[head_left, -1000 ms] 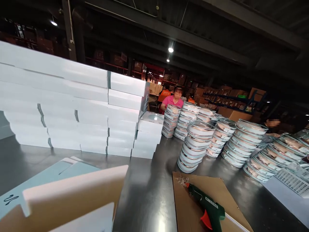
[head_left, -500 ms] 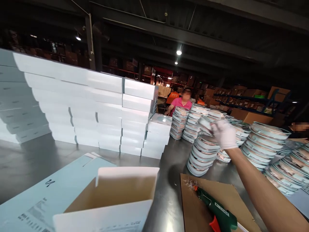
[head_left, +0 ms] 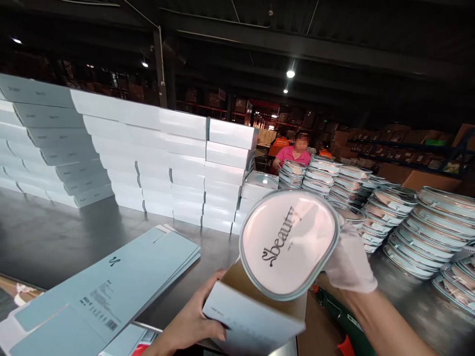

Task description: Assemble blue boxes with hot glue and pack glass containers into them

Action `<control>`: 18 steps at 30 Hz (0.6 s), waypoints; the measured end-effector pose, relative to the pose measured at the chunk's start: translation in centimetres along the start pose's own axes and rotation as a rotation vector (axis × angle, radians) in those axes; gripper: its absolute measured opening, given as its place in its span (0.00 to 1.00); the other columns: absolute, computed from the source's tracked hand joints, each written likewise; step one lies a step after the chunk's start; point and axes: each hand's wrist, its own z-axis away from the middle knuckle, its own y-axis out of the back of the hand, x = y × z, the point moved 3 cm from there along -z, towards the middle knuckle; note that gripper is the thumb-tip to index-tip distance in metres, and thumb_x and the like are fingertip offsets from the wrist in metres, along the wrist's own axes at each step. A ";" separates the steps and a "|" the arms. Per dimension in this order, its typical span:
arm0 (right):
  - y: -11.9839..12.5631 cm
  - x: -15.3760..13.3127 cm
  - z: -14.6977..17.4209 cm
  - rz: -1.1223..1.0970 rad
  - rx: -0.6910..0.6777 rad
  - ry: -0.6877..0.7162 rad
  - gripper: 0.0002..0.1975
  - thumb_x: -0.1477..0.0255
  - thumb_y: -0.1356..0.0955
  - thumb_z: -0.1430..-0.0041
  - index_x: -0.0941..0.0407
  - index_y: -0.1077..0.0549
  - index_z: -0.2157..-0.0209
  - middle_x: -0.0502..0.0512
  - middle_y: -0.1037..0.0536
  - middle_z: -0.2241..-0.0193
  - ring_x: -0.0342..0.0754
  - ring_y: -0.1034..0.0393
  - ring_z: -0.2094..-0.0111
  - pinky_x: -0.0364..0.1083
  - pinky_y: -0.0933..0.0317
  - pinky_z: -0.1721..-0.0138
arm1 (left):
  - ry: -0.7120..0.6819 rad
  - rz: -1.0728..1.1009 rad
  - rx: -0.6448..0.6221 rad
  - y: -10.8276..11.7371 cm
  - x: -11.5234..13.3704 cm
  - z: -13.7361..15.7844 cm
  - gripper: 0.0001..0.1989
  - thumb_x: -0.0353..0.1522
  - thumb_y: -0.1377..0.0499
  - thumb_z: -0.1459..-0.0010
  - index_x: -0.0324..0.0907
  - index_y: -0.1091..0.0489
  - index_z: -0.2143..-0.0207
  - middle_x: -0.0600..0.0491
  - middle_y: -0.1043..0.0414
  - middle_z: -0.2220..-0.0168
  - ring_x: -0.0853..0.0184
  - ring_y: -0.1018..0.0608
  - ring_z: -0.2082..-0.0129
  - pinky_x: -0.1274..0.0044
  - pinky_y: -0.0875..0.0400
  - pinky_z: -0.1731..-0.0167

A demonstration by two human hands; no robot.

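Observation:
My right hand (head_left: 351, 259), in a white glove, grips the edge of an oval case (head_left: 291, 242) with a pale pink face, a grey-blue rim and "beauty" lettering. The case is tilted over the mouth of an open box (head_left: 256, 324), hiding part of it. My bare left hand (head_left: 195, 319) clasps the left side of that pale box, thumb on its front wall. Left of it lie flat, unfolded light-blue boxes (head_left: 100, 291). A green glue gun (head_left: 343, 316), partly behind my right forearm, lies on brown cardboard (head_left: 315, 333).
Stacked white boxes (head_left: 156, 153) form a wall along the far side of the metal table (head_left: 156, 237). Several stacks of oval cases (head_left: 426, 237) stand on the right. Beyond them is a person in a pink top (head_left: 293, 154).
My right hand has brought an oval case from the stacks leftward to above the box. My left hand has come into view and holds the box, which has shifted right. The view has turned left.

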 end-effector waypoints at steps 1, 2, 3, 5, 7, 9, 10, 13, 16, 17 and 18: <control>-0.8 -0.1 1.1 -0.049 0.002 -0.024 0.18 0.53 0.39 0.30 0.47 0.28 0.67 0.51 0.21 0.78 0.51 0.26 0.79 0.48 0.30 0.81 | 0.007 -0.001 0.021 0.0 -0.3 0.1 0.48 0.58 0.24 0.68 0.42 0.26 0.48 0.49 0.20 0.58 0.51 0.21 0.57 0.68 0.24 0.57; -1.4 0.0 2.5 -0.091 -0.006 -0.041 0.17 0.53 0.38 0.30 0.47 0.27 0.68 0.51 0.20 0.76 0.51 0.25 0.79 0.48 0.29 0.81 | 0.015 0.000 0.047 -0.1 -0.6 0.2 0.46 0.59 0.26 0.66 0.41 0.25 0.50 0.50 0.21 0.62 0.53 0.21 0.60 0.68 0.24 0.60; -2.0 0.2 4.0 -0.122 -0.015 -0.043 0.15 0.53 0.35 0.32 0.47 0.26 0.67 0.51 0.18 0.71 0.51 0.22 0.75 0.48 0.26 0.76 | 0.021 -0.001 0.068 -0.2 -1.0 0.4 0.44 0.59 0.26 0.64 0.41 0.26 0.51 0.50 0.22 0.63 0.54 0.22 0.62 0.69 0.24 0.61; -2.6 1.0 7.5 -0.152 0.005 -0.060 0.11 0.54 0.30 0.36 0.44 0.23 0.61 0.52 0.17 0.55 0.55 0.19 0.56 0.53 0.23 0.55 | 0.032 -0.011 0.094 -0.3 -1.7 0.9 0.42 0.56 0.25 0.62 0.43 0.26 0.49 0.50 0.22 0.62 0.53 0.21 0.61 0.67 0.23 0.60; -3.2 2.3 10.8 -0.204 0.077 -0.147 0.12 0.55 0.30 0.35 0.39 0.25 0.51 0.49 0.25 0.40 0.57 0.32 0.37 0.58 0.38 0.35 | 0.047 -0.030 0.101 -0.5 -2.6 1.4 0.45 0.52 0.24 0.61 0.45 0.29 0.43 0.47 0.21 0.54 0.49 0.21 0.55 0.63 0.23 0.53; -4.3 3.5 13.6 -0.348 0.086 -0.255 0.16 0.54 0.34 0.32 0.35 0.31 0.45 0.46 0.32 0.34 0.56 0.41 0.31 0.62 0.49 0.30 | 0.049 -0.055 0.157 -0.3 -3.5 2.0 0.50 0.52 0.24 0.60 0.46 0.35 0.37 0.43 0.25 0.44 0.44 0.24 0.45 0.58 0.28 0.43; -5.1 3.9 14.7 -0.424 0.051 -0.293 0.18 0.52 0.36 0.32 0.33 0.33 0.42 0.46 0.33 0.32 0.57 0.42 0.30 0.63 0.48 0.30 | 0.026 -0.070 0.208 -0.2 -3.8 2.2 0.53 0.54 0.25 0.60 0.46 0.38 0.35 0.42 0.29 0.40 0.42 0.27 0.41 0.56 0.32 0.40; -7.5 4.2 16.5 -0.452 -0.062 -0.252 0.28 0.43 0.38 0.35 0.36 0.33 0.38 0.48 0.40 0.28 0.63 0.46 0.29 0.65 0.41 0.34 | -0.225 -0.137 0.283 -0.1 -3.3 2.8 0.55 0.61 0.30 0.57 0.47 0.43 0.33 0.39 0.42 0.30 0.40 0.39 0.30 0.54 0.39 0.34; -9.1 4.0 17.1 -0.364 -0.017 -0.212 0.26 0.46 0.38 0.33 0.40 0.26 0.42 0.51 0.41 0.28 0.67 0.40 0.32 0.63 0.33 0.39 | -0.435 -0.233 0.230 -1.0 -1.4 2.8 0.33 0.58 0.42 0.39 0.48 0.32 0.42 0.43 0.48 0.28 0.43 0.45 0.27 0.57 0.40 0.33; -9.6 3.9 17.2 -0.365 -0.001 -0.245 0.24 0.49 0.39 0.31 0.40 0.27 0.40 0.53 0.38 0.30 0.67 0.37 0.34 0.63 0.30 0.42 | -0.419 -0.255 0.252 -1.4 -0.8 2.7 0.27 0.56 0.47 0.34 0.47 0.29 0.46 0.44 0.46 0.29 0.44 0.44 0.28 0.58 0.40 0.34; -10.0 3.7 17.3 -0.370 0.016 -0.296 0.24 0.53 0.40 0.30 0.40 0.31 0.36 0.54 0.35 0.31 0.66 0.35 0.35 0.62 0.29 0.43 | -0.373 -0.265 0.297 -1.6 -0.2 2.5 0.24 0.53 0.51 0.30 0.47 0.27 0.49 0.45 0.43 0.30 0.46 0.41 0.29 0.60 0.38 0.35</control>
